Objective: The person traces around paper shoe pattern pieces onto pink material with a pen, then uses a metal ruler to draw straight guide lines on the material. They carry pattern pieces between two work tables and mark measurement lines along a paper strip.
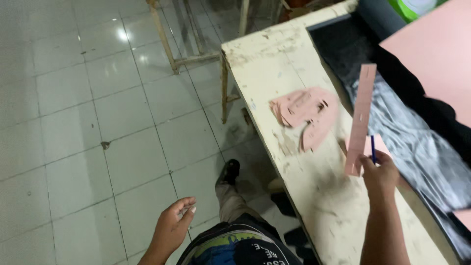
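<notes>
My right hand (379,172) is raised over the worn cream table (274,64) and grips a long pink paper strip (360,118) with small slots, together with a blue pen (373,148). A pile of pink cut-out pattern pieces (305,110) lies on the table just left of the strip. My left hand (172,225) hangs beside my body over the tiled floor, fingers loosely curled, holding nothing.
Grey-black fabric (407,127) is spread along the table's right side, with a large pink sheet (436,54) above it. Wooden frame legs (171,49) stand on the white tiled floor (88,122). My dark shoe (229,172) is near the table edge.
</notes>
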The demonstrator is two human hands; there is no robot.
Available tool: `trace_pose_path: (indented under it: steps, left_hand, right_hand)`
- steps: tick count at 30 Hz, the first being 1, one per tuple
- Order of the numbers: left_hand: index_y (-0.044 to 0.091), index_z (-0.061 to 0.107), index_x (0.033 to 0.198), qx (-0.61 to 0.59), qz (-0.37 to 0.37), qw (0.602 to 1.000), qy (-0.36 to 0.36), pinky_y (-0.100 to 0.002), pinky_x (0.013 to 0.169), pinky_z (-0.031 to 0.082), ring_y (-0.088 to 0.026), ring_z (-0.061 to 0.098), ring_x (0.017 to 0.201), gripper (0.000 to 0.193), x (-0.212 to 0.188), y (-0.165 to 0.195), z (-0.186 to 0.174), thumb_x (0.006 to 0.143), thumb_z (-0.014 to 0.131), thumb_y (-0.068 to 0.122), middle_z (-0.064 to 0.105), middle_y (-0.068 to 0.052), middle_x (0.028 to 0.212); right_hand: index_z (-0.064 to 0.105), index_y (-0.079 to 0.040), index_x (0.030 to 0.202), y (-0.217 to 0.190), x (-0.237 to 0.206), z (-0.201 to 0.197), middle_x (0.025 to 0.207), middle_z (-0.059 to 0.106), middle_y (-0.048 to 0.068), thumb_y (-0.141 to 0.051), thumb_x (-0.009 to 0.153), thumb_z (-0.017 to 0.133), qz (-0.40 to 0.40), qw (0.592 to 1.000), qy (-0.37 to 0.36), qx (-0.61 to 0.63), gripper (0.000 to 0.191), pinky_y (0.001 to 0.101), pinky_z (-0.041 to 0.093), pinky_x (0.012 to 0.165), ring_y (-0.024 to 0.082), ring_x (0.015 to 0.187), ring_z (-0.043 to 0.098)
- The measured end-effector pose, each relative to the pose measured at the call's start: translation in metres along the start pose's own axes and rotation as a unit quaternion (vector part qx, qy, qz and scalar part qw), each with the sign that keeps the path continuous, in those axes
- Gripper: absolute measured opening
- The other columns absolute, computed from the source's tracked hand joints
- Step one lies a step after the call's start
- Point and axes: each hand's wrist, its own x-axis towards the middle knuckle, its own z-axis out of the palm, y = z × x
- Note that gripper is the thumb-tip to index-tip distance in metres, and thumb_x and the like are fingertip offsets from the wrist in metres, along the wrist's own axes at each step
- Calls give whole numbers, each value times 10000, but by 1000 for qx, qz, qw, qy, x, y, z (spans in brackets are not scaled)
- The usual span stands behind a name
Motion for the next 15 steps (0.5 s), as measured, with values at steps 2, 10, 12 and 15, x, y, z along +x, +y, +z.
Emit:
trace_pose_path:
  steps: [2, 10, 12, 15]
  left_hand:
    - [29, 675, 1259, 21, -7, 1000, -5, -350, 1006, 535, -207, 706, 1190, 417, 68, 20, -16, 913, 635, 259, 755, -115, 1249]
    - [60, 659, 1284, 192, 72, 976, -75, -439, 1038, 470, -322, 603, 1244, 421, 325, 131, -74, 927, 613, 278, 657, -141, 1334]
    - [48, 644, 1286, 212, 93, 967, -104, -455, 1030, 477, -340, 607, 1228, 418, 379, 139, -79, 936, 611, 274, 651, -157, 1327]
    - [28, 633, 1289, 233, 138, 952, -141, -463, 1019, 496, -363, 615, 1210, 430, 465, 138, -88, 929, 629, 263, 656, -182, 1308]
  right_hand:
    - [689, 44, 1166, -9, 40, 36, 885, 672, 86, -207, 993, 761, 19, 997, 58, -37, 313, 273, 466, 625, 144, 712, 599]
    - [692, 41, 1310, -90, 170, 191, 928, 675, 111, -172, 1080, 626, 127, 985, -25, 114, 321, 290, 487, 706, 157, 772, 614]
    - [622, 35, 1343, -119, 192, 221, 1041, 717, 99, -133, 1053, 546, 85, 986, -93, 108, 343, 283, 554, 773, 159, 845, 680]
    - [493, -29, 1468, -158, 202, 255, 1057, 731, 145, -104, 1021, 511, 120, 984, -98, 90, 453, 300, 552, 840, 179, 927, 712]
